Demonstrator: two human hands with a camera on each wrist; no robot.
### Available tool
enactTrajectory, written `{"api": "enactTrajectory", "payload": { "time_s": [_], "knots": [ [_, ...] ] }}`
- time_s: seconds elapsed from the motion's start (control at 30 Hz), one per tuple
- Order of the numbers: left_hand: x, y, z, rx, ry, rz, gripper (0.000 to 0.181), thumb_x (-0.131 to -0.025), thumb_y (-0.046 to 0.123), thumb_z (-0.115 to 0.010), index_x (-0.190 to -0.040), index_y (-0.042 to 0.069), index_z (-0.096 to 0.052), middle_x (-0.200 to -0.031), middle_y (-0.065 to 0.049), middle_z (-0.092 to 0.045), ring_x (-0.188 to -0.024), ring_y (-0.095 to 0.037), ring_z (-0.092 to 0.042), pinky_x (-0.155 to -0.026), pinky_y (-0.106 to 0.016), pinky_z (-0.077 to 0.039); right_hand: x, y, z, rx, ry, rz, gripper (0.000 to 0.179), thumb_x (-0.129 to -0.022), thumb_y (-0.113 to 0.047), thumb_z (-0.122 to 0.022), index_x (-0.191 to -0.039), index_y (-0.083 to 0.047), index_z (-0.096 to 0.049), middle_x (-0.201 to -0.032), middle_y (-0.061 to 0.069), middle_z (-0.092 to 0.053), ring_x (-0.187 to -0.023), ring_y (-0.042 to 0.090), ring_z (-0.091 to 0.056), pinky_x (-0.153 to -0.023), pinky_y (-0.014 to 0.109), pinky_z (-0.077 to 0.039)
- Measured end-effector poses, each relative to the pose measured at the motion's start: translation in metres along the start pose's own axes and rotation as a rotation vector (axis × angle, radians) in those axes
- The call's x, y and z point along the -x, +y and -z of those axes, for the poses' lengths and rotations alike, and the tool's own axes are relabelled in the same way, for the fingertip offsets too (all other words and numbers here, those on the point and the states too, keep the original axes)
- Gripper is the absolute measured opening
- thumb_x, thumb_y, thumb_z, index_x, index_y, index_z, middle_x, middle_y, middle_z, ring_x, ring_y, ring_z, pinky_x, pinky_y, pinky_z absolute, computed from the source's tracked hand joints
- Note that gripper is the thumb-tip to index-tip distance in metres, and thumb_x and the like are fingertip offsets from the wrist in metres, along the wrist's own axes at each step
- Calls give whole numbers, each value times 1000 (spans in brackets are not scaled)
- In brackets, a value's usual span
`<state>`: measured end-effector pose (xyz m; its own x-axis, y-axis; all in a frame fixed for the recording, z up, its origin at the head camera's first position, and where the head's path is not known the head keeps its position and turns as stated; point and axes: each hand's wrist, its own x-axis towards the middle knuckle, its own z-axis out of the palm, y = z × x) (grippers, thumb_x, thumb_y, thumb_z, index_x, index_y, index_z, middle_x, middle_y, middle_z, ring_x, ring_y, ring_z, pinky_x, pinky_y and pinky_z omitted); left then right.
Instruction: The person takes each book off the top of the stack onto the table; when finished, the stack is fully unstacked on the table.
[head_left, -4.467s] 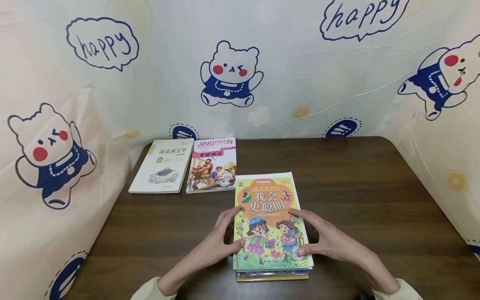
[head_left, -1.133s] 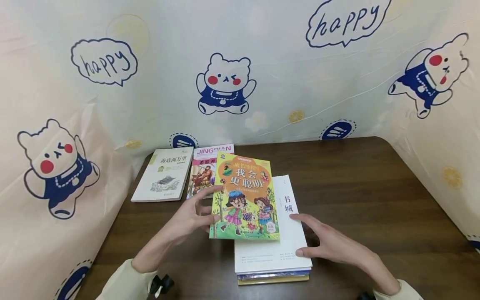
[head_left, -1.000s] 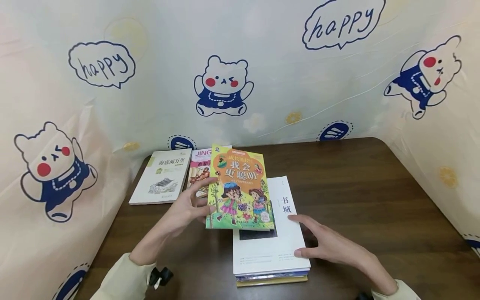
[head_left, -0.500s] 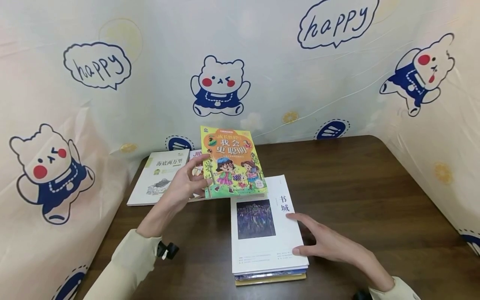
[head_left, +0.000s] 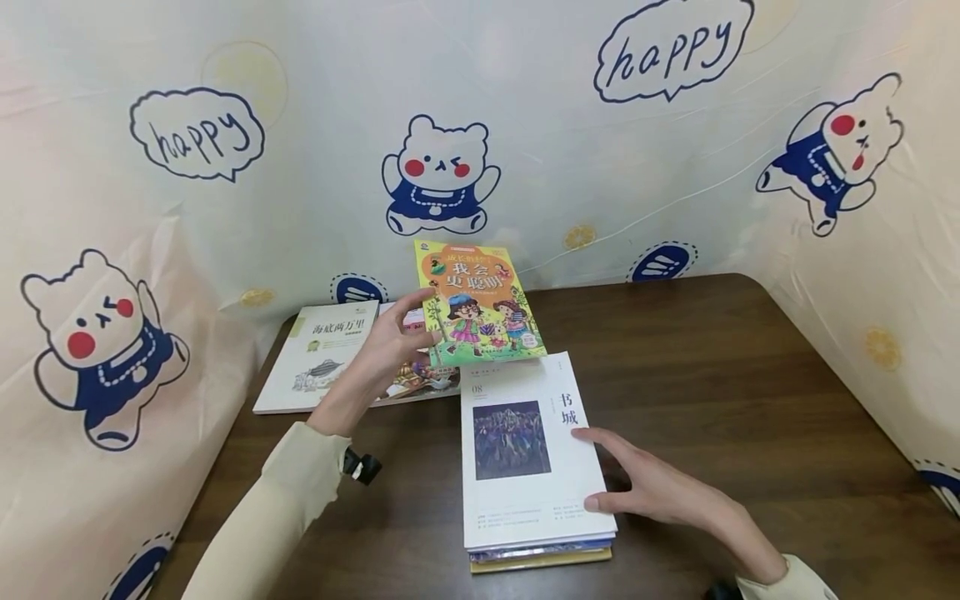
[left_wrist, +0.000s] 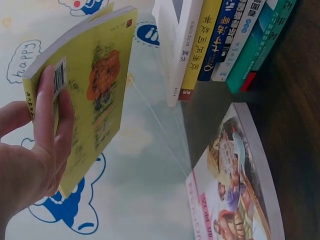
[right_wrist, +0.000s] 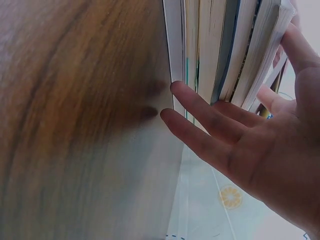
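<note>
My left hand (head_left: 392,340) holds a yellow-green children's book (head_left: 483,292) by its left edge, raised above the table. The left wrist view shows the thumb and fingers of that left hand (left_wrist: 30,155) pinching the spine side, with the book's yellow back cover (left_wrist: 102,115) in sight. Below it, a white magazine-like book (head_left: 517,508) with a dark picture tops a stack of several books. My right hand (head_left: 663,487) rests at the stack's right side. In the right wrist view, the fingers of the right hand (right_wrist: 260,150) lie stretched along the page edges (right_wrist: 207,60).
Two books lie side by side at the table's far left: a white one (head_left: 315,354) and a pink-titled one (head_left: 420,382), partly hidden by the left hand and the raised book. Brown tabletop (head_left: 720,375) extends rightward. A printed curtain (head_left: 315,192) rises behind.
My left hand has lifted the children's book off the stack and carried it away from me, to the left, then slightly right. The white cover beneath is exposed. The right hand has stayed by the stack.
</note>
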<state>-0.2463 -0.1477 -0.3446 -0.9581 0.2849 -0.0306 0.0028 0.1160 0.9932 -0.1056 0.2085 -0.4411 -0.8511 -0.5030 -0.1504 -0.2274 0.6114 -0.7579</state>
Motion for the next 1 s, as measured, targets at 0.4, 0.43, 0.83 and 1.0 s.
{"api": "enactTrajectory", "payload": {
  "time_s": [0.4,0.43,0.83,1.0],
  "knots": [
    [-35,-20,-7,-3,-2,38,70,-88,-3,-62,-149,20,-35,-144,-6,-27,-89,-24,-60,-64,-40,-56,1,2,0,-30,-7,-4,79,-82,-52,-71,-147,-34,-30,-152,12,-29,-130,33,-37,-101,64,-32],
    [-38,-22,-7,0,0,48,70,-88,-3,-62,-148,20,-35,-145,-6,-26,-91,-25,-60,-64,-40,-56,1,2,0,-32,-6,-3,78,-82,-51,-71,-147,-34,-30,-152,12,-29,-130,34,-37,-101,64,-32],
    [-73,-44,-12,-23,-15,88,69,-87,-6,-63,-148,16,-37,-150,-7,-25,-90,-25,-60,-61,-35,-56,2,3,-1,-24,7,14,78,-82,-53,-70,-147,-35,-30,-152,11,-30,-130,32,-37,-101,61,-33],
    [-80,-56,-18,-35,-37,125,68,-88,-9,-60,-148,12,-36,-150,-11,-24,-81,-23,-59,-70,-47,-55,3,3,-2,-19,11,21,78,-82,-54,-70,-147,-36,-30,-151,9,-32,-129,30,-38,-101,60,-34]
  ]
}}
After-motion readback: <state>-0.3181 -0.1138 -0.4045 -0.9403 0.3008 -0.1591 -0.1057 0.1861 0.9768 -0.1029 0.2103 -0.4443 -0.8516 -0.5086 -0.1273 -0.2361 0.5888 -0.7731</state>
